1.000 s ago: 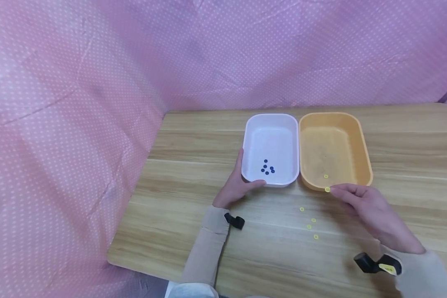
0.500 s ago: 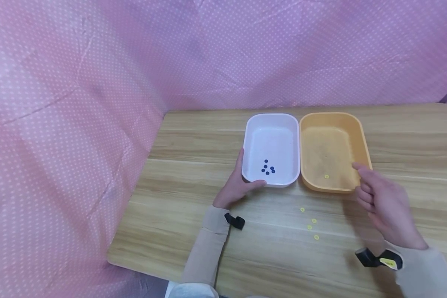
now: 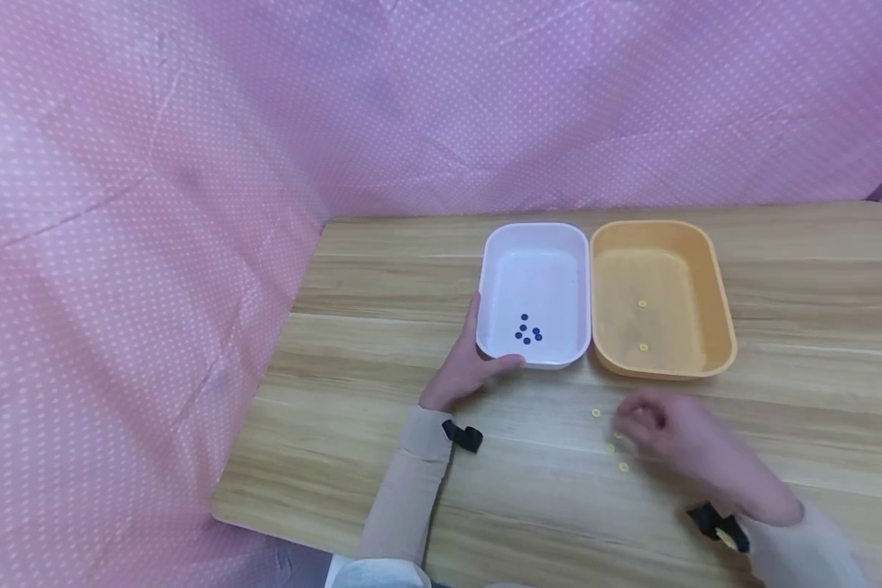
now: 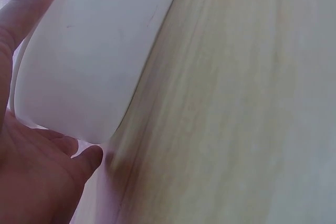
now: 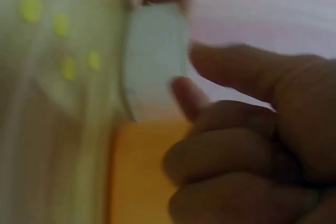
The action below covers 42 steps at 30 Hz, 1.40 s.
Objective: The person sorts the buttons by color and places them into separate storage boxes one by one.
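My left hand (image 3: 461, 371) holds the near left corner of a white plastic tub (image 3: 535, 282), thumb along its near wall and fingers along its left side. In the left wrist view, fingertips (image 4: 92, 158) curl by the tub's corner. Several dark blue buttons (image 3: 527, 341) lie inside the tub. My right hand (image 3: 687, 437), blurred, is over the yellow buttons (image 3: 623, 468) on the table, partly covering some. Its thumb and index finger stand apart with nothing between them, the other fingers curled, in the right wrist view. Two yellow buttons (image 3: 643, 348) lie in the orange tub (image 3: 723, 327).
Both tubs stand side by side on a wooden table (image 3: 338, 351). A pink dotted cloth (image 3: 441, 106) hangs behind the table and along its left side. Black straps with small devices (image 3: 463, 437) are worn at both wrists.
A second yellow button has come to lie in the orange tub, let go by my right hand. That hand has moved back left over the loose buttons. My left hand stays put.
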Tool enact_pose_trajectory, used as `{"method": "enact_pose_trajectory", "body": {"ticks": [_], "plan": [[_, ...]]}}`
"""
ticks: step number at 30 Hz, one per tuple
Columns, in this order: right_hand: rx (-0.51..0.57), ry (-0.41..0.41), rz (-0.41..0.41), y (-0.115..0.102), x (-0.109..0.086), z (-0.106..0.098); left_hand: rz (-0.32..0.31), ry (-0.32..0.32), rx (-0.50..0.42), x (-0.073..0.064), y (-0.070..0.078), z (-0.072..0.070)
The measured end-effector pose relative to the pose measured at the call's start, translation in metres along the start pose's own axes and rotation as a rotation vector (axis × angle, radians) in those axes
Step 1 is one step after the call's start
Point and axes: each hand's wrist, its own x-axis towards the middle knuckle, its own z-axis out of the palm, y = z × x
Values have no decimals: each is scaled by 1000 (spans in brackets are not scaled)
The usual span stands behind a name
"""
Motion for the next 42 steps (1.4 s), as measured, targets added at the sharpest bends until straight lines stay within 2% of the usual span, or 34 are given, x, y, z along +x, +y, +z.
{"method": "enact_pose_trajectory", "body": {"ticks": [3,7,11,18,26,29,32,37,39,42], "plan": [[-131,-58,-33,-1,4,21,8,7,-2,1,-2,1],[-247,-41,-49,0,8,34,20,-5,3,1,-2,1],[-260,-32,-36,0,8,34,16,-23,-1,0,1,0],[-306,3,-83,-1,3,32,9,-20,-22,0,2,-1],[-320,-25,-82,-3,5,34,0,-22,-22,-1,4,-1],[-360,-21,-99,-7,4,35,-6,-28,-15,0,4,-2],[-479,56,-177,-10,1,41,6,-25,-15,1,2,-1],[-726,257,-398,-12,-3,61,-4,2,-6,0,1,-1],[-774,317,-468,-13,-4,68,-10,10,7,0,1,-1],[-804,339,-493,-13,-5,73,6,3,11,0,2,0]]}}
